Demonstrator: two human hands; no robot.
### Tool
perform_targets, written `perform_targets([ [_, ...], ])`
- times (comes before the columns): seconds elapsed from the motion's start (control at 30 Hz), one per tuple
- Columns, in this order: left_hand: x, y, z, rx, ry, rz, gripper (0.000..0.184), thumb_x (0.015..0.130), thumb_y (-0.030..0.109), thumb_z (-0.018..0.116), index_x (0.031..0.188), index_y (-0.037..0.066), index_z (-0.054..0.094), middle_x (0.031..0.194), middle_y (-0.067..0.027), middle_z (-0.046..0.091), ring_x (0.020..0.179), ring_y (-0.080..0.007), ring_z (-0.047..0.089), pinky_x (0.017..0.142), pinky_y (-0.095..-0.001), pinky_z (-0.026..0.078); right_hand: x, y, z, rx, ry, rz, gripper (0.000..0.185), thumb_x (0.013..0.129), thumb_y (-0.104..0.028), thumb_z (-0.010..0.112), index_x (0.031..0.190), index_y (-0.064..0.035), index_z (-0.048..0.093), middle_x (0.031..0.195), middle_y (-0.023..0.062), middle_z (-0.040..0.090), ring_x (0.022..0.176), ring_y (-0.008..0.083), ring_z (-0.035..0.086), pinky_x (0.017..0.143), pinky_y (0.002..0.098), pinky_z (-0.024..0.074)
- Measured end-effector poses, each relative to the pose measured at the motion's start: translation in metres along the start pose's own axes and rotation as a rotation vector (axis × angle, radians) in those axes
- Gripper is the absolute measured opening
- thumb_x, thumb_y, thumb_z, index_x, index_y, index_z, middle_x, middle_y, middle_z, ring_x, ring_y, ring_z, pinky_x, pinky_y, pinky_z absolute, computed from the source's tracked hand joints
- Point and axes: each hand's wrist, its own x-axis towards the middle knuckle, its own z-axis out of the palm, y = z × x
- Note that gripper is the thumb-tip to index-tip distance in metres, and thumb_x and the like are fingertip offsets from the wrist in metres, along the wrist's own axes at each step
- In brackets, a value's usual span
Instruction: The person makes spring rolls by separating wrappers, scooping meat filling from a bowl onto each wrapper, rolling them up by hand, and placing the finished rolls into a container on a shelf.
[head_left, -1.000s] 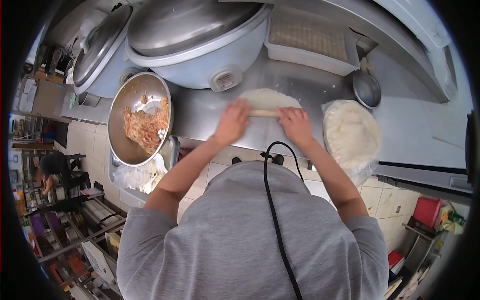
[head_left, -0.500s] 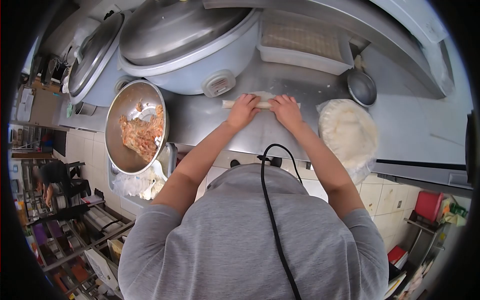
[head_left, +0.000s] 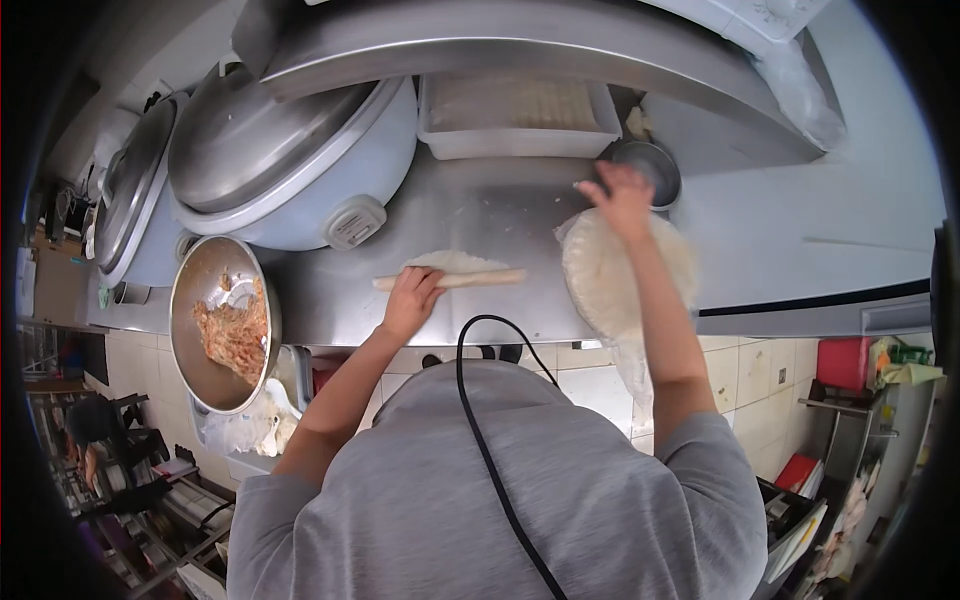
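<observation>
On the steel counter lies a long thin spring roll [head_left: 485, 277], with a loose flap of its pale wrapper [head_left: 450, 260] spread behind it. My left hand [head_left: 413, 297] is curled over the left part of this roll, fingers pressed on it. Off to the right, my right hand [head_left: 625, 200] is in the air, blurred by motion, thumb and fingers apart and no object visible in it. Below that hand is a stack of round pale wrappers [head_left: 610, 275] on clear plastic. A dark round bowl [head_left: 664, 178] is just behind the same hand.
At left a steel bowl [head_left: 187, 345] holds reddish minced filling [head_left: 235, 335]. Behind stand two large lidded cookers [head_left: 300, 215]. A white tray [head_left: 510, 145] with rows of rolls sits under a steel shelf [head_left: 540, 45]. A black cable [head_left: 490, 440] hangs down my shirt.
My right hand has left the roll and moved right and up, over the wrapper stack towards the dark bowl. My left hand stays on the roll. The camera view has shifted.
</observation>
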Motion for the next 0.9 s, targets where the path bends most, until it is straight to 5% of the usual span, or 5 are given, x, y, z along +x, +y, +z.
perform_targets([
  [0.07, 0.000, -0.001, 0.001, 0.003, -0.009, 0.000, 0.030, 0.074, 0.010, 0.066, 0.103, 0.003, 0.061, 0.097, -0.0103, 0.057, 0.091, -0.0292, 0.051, 0.080, -0.0386, 0.044, 0.006, 0.048, -0.002, -0.165, 0.073, 0.015, 0.068, 0.081, -0.065, 0.046, 0.109, -0.0055, 0.064, 0.111, 0.0108, 0.062, 0.117, 0.0293, 0.046, 0.104, 0.0549, 0.0198],
  [0.23, -0.001, -0.002, 0.001, 0.010, -0.015, 0.008, 0.032, 0.075, 0.011, 0.066, 0.105, 0.002, 0.059, 0.099, -0.0114, 0.056, 0.093, -0.0298, 0.051, 0.082, -0.0383, 0.043, 0.010, 0.075, -0.013, -0.478, -0.594, 0.292, 0.082, 0.081, -0.076, 0.025, 0.096, -0.0099, 0.071, 0.104, 0.0091, 0.066, 0.121, 0.0289, 0.043, 0.104, 0.0629, -0.0060],
  [0.4, 0.004, 0.008, -0.022, 0.021, -0.049, -0.043, 0.037, 0.073, 0.015, 0.068, 0.107, 0.003, 0.058, 0.102, -0.0106, 0.056, 0.096, -0.0303, 0.050, 0.085, -0.0401, 0.041, 0.006, 0.028, -0.025, -0.047, -0.258, 0.281, 0.066, 0.085, -0.067, 0.035, 0.091, -0.0138, 0.073, 0.100, 0.0057, 0.067, 0.120, 0.0256, 0.045, 0.104, 0.0633, -0.0050],
  [0.53, -0.010, -0.009, -0.040, 0.149, 0.000, -0.104, 0.039, 0.072, 0.018, 0.070, 0.106, 0.004, 0.059, 0.102, -0.0092, 0.056, 0.097, -0.0298, 0.050, 0.087, -0.0414, 0.039, -0.018, -0.073, 0.036, 0.713, -0.446, -0.264, 0.053, 0.086, -0.059, 0.042, 0.101, -0.0157, 0.069, 0.108, 0.0003, 0.065, 0.121, 0.0264, 0.044, 0.107, 0.0599, 0.0010],
  [0.9, -0.029, -0.026, -0.034, 0.189, 0.061, -0.119, 0.032, 0.075, 0.019, 0.067, 0.104, 0.009, 0.060, 0.099, -0.0049, 0.055, 0.093, -0.0258, 0.051, 0.085, -0.0392, 0.039, -0.031, -0.139, 0.076, 0.108, -0.751, -1.058, 0.085, 0.076, -0.067, 0.047, 0.141, -0.0148, 0.032, 0.146, -0.0001, 0.032, 0.140, 0.0249, 0.011, 0.107, 0.0609, -0.0063],
])
